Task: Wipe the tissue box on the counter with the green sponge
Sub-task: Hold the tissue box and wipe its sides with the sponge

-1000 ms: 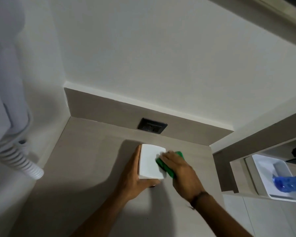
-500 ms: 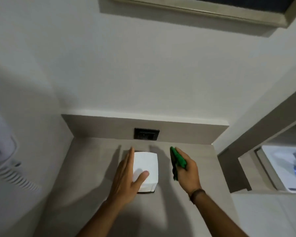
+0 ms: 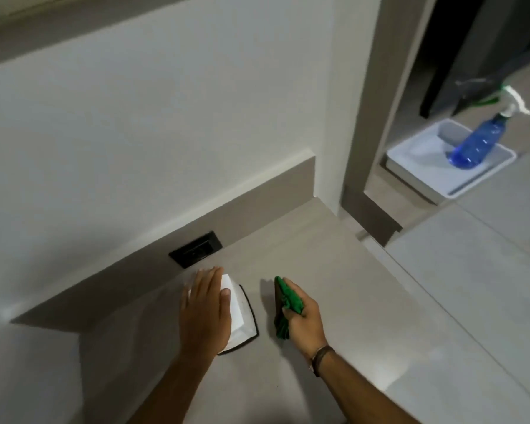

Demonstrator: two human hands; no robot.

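Bare counter runs lower centre to right of frame: open passage. Narrow bare gap between tissue box and right hand gripping green sponge. Left hand lies flat over the box. Backsplash with dark outlet closes the upper-left side; wall corner blocks upper centre.

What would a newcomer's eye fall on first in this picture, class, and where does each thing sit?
The green sponge, gripped in the right hand just right of the white tissue box, which the left hand covers on the counter. Far right, a blue spray bottle leans in a white tray.
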